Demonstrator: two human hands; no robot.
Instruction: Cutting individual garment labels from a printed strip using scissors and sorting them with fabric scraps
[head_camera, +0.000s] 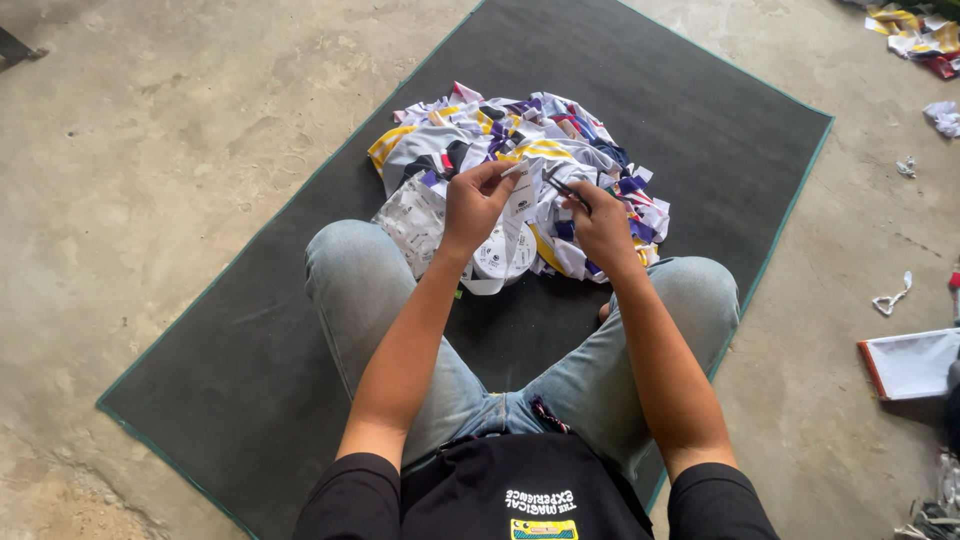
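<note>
Person sits cross-legged on dark mat (250, 330), both hands raised over a pile of white, yellow and purple garments (520, 180) just past the knees. Left hand (475, 200) pinches the top of a white printed tag strip (512, 235) that hangs down to the pile. Right hand (600, 225) grips small dark snips (565, 188), tips near the strip's top.

Garment pile (520, 150) blocks ahead; bare mat (680, 100) flanks it.
</note>
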